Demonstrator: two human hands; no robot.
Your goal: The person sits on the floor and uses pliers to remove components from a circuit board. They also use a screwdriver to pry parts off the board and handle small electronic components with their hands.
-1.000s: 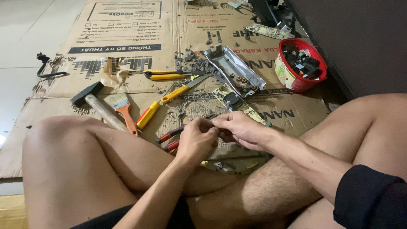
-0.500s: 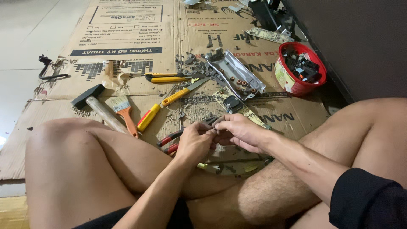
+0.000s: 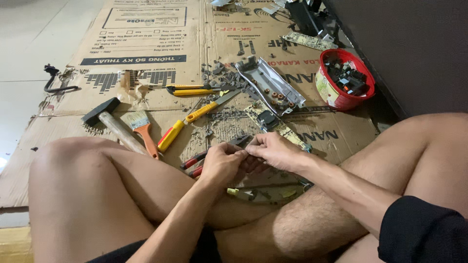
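Note:
I sit cross-legged on flattened cardboard (image 3: 146, 53). My left hand (image 3: 222, 164) and my right hand (image 3: 277, 151) meet fingertip to fingertip just above my shins, pinching a small part (image 3: 247, 154) that is too small to make out. Red-handled pliers (image 3: 194, 161) lie under and to the left of my left hand, with their dark jaws by my fingertips. A greenish circuit board (image 3: 270, 121) lies just beyond my right hand, partly hidden by it.
Ahead lie a hammer (image 3: 109, 122), a paintbrush (image 3: 142, 125), a yellow-handled screwdriver (image 3: 195, 116), yellow-handled cutters (image 3: 190, 90) and a metal chassis (image 3: 270, 85). A red bowl (image 3: 341, 100) of small parts stands right, by a dark wall (image 3: 414, 48). Debris is scattered about.
Both hands stay together in the same spot, with only small finger shifts. My head has tipped slightly, so the view has moved a little.

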